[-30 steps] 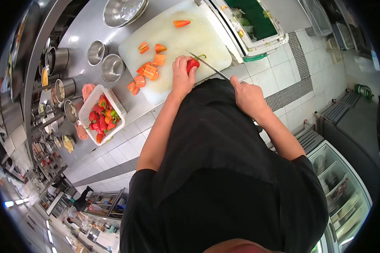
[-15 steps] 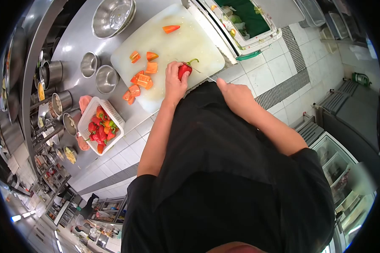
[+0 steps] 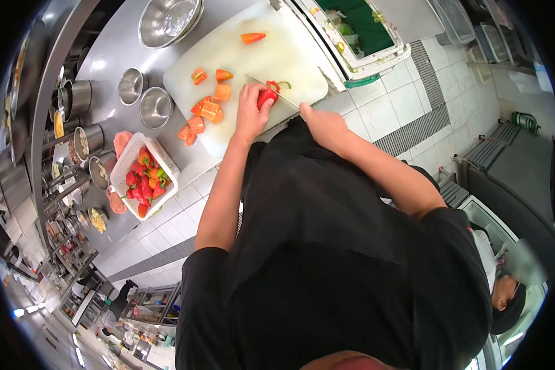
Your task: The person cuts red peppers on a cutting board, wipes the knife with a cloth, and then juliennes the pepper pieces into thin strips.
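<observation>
My left hand point(image 3: 250, 116) is closed around a red bell pepper point(image 3: 266, 97) near the front edge of the white cutting board point(image 3: 302, 68). In my right hand point(image 3: 322, 126) is a knife point(image 3: 285, 98), its blade lying across the pepper's stem end, tip pointing up and left. Beyond the blade sits the stem end point(image 3: 273, 86) with its curved green stem; it looks cut from the body. Several orange-red pepper pieces point(image 3: 211, 111) lie on the left of the board, and one more piece point(image 3: 253, 38) lies near its far side.
Left of the board stand two small steel bowls point(image 3: 156, 107) and a larger steel bowl point(image 3: 166, 24). A white basket point(image 3: 120, 166) holds several peppers. A green-lined bin point(image 3: 376, 37) is beyond the board's right end. Another person point(image 3: 505, 302) is at the far right.
The knife has moved left, and its blade now passes across the pepper. The stem end has come apart from the body. A person has appeared at the lower right.
</observation>
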`<action>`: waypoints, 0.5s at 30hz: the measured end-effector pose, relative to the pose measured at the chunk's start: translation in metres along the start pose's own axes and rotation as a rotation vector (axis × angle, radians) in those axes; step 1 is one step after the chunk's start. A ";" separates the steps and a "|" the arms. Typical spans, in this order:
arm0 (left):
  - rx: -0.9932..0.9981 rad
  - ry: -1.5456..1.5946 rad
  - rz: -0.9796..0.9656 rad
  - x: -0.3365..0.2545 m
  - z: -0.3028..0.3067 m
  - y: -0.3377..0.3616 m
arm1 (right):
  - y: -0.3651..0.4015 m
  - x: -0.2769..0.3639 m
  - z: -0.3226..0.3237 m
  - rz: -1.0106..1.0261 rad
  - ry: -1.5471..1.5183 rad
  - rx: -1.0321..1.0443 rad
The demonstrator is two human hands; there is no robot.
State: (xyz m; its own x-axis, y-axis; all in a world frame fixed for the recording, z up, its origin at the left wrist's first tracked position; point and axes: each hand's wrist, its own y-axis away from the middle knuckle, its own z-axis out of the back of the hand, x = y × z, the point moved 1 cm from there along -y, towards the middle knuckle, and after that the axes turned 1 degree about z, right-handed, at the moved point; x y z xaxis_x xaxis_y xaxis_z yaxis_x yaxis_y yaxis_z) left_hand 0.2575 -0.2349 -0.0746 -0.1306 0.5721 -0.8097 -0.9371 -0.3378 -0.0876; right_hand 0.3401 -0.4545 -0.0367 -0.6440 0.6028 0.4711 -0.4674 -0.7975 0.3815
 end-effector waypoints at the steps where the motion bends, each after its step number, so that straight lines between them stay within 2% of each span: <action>1: -0.012 -0.005 -0.010 0.003 -0.001 0.000 | -0.009 0.000 -0.004 0.009 0.007 -0.012; 4: -0.047 -0.027 0.051 0.003 -0.006 0.005 | -0.021 -0.010 -0.006 -0.002 0.079 -0.008; 6: -0.061 -0.086 0.091 -0.008 0.003 0.007 | -0.007 -0.043 0.003 0.065 0.075 -0.049; 8: -0.075 -0.145 0.134 -0.016 0.022 0.004 | 0.011 -0.072 0.022 -0.142 0.075 -0.037; 10: 0.191 -0.348 -0.321 -0.020 0.042 -0.008 | 0.025 -0.115 0.033 -0.292 0.132 -0.039; 11: 0.183 -0.347 -0.314 -0.019 0.044 -0.013 | 0.034 -0.124 0.041 -0.322 0.129 -0.094; 13: 0.280 -0.194 -0.162 -0.016 0.049 -0.020 | 0.042 -0.128 0.053 -0.396 0.084 -0.175; 15: 0.257 -0.226 -0.110 -0.020 0.049 -0.027 | 0.043 -0.117 0.059 -0.367 0.107 -0.190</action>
State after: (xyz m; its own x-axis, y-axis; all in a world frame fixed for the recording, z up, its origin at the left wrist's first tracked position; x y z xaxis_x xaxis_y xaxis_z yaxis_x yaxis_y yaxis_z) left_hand 0.2690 -0.2002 -0.0277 -0.0661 0.7553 -0.6520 -0.9966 -0.0825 0.0055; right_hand 0.4310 -0.5573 -0.0283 -0.4686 0.8494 0.2428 -0.7743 -0.5272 0.3500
